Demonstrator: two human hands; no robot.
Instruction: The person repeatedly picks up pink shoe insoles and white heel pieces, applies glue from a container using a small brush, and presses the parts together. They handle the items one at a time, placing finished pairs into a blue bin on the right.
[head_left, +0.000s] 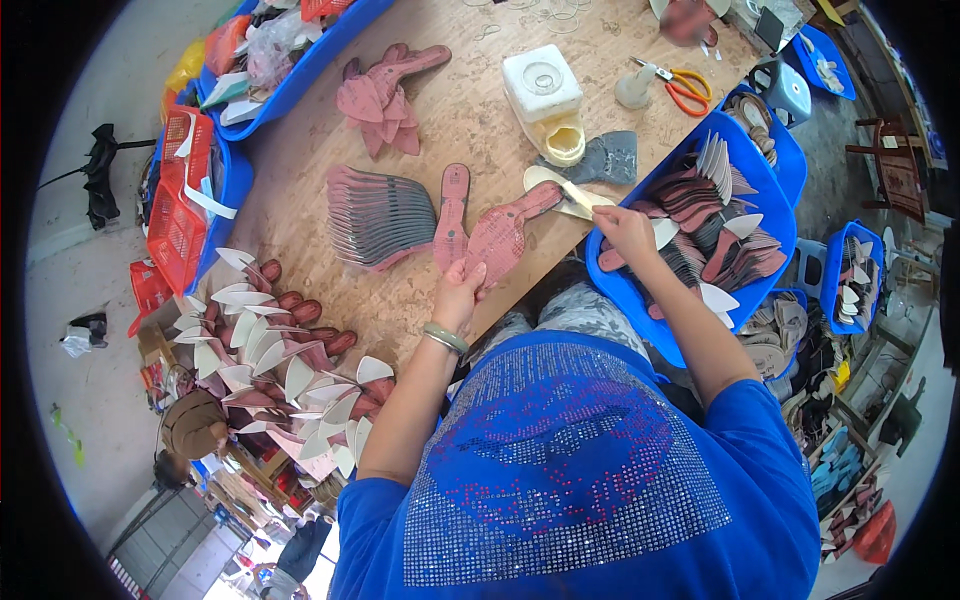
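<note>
My left hand [462,295] is closed on the broad end of a pink shoe insole [497,240], which lies slanted above the table edge. My right hand [628,236] pinches a pale, flat brush-like tool [577,194] by its end. That tool lies over a cream sole-shaped piece [540,178], close to the insole's narrow heel end; whether they touch I cannot tell. Beside my left hand rests another pink insole [453,205]. Left of it, a fanned row of dark-edged insoles [380,218] overlaps.
Beyond my hands stands a white container [543,85] with a yellowed, crusted mouth. Orange-handled scissors [688,92] and a small pale bottle [634,90] lie farther right. A blue basket [668,345] of insoles adjoins the table. Pink insoles with white pieces [270,345] crowd the left edge.
</note>
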